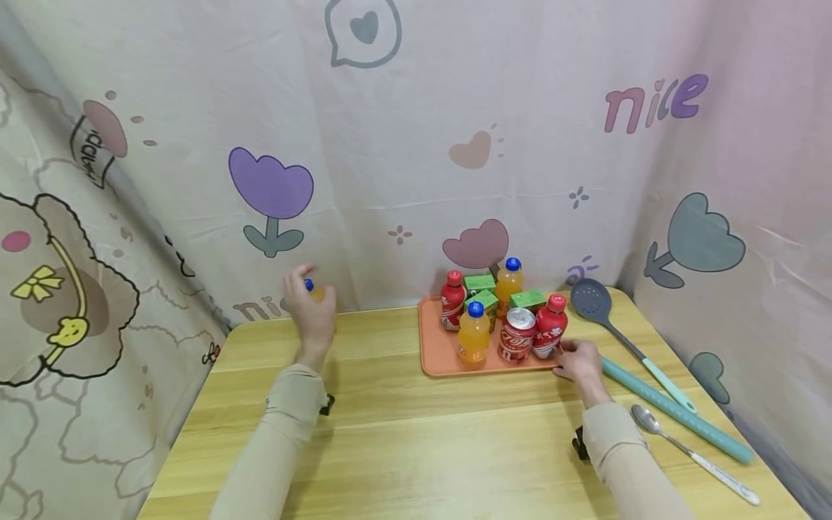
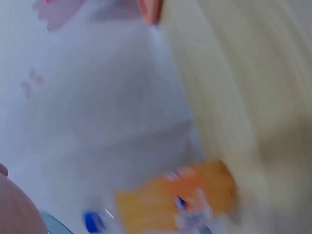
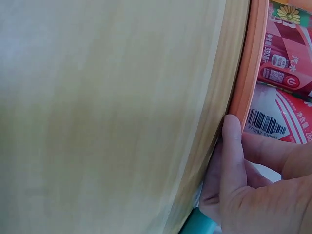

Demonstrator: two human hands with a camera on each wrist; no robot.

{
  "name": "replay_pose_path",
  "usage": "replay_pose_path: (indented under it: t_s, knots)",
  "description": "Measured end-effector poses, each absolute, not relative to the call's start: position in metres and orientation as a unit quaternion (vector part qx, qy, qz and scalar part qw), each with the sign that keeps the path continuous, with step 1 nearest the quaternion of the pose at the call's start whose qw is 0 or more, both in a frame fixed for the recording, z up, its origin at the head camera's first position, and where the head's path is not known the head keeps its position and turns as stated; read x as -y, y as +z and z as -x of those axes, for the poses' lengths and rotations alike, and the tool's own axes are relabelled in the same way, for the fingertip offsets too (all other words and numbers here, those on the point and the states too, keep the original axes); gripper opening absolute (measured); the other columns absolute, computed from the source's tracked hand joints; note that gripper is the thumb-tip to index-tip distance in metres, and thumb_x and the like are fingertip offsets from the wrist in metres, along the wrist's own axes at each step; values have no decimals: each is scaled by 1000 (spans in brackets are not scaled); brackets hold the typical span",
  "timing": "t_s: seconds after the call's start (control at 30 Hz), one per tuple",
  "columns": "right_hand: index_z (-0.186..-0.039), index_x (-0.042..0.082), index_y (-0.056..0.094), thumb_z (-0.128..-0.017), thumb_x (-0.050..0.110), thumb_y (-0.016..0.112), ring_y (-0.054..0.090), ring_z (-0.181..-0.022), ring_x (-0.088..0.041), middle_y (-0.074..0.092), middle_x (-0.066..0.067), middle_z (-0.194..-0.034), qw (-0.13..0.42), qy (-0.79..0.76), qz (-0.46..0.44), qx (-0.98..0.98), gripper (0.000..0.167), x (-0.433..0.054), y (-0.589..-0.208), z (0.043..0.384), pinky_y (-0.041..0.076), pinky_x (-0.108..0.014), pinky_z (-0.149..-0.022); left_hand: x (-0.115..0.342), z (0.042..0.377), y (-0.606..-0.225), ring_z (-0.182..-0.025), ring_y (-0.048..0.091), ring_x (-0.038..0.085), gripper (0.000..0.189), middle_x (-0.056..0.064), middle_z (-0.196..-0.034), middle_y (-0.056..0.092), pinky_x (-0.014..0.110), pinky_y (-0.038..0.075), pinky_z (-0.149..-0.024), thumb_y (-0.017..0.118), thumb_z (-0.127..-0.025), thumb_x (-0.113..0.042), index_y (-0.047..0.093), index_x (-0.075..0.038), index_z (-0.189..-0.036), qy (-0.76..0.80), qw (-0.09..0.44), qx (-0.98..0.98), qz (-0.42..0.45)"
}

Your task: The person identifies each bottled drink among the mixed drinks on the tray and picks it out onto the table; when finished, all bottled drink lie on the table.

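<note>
At the back left of the table, my left hand (image 1: 313,309) is raised around a bottle of orange juice (image 1: 316,290) with a blue cap. In the left wrist view that juice bottle (image 2: 175,200) stands on the table, blurred, with a gap between it and the visible part of the hand. My right hand (image 1: 581,363) pinches the front right corner of an orange tray (image 1: 435,354), thumb along the rim. Crowded on the tray are two red bottles (image 1: 452,303), a red can (image 1: 517,336), several green cartons (image 1: 528,300) and two more orange juice bottles (image 1: 474,339).
Right of the tray lie a slotted ladle (image 1: 593,302) with a dark head, a teal rod (image 1: 676,408) and a metal spoon (image 1: 692,451) with a pale handle. A printed curtain (image 1: 390,144) rises right behind the table's back edge (image 1: 383,312).
</note>
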State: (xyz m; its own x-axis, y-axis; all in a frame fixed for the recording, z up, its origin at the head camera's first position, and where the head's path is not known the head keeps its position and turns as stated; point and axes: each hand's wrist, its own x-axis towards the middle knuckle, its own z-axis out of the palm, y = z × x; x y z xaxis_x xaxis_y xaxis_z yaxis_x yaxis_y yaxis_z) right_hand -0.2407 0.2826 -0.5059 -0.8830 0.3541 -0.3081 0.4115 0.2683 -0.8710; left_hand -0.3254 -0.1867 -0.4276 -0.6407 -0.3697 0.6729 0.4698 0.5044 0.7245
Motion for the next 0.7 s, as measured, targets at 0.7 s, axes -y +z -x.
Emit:
replay_pose_path:
  t_s: [0.7]
  knots:
    - [-148,-16,45,-96,-12,56,67,-82,-8,48,-37,-144,45,-585,-231,-776,54,-288,-507,238,65,-23,-71,33,299,-453,-143,49,46,65,26,-153,51,68,36,-124,72,-99,-13,42,-2,-155,-609,-75,745,262]
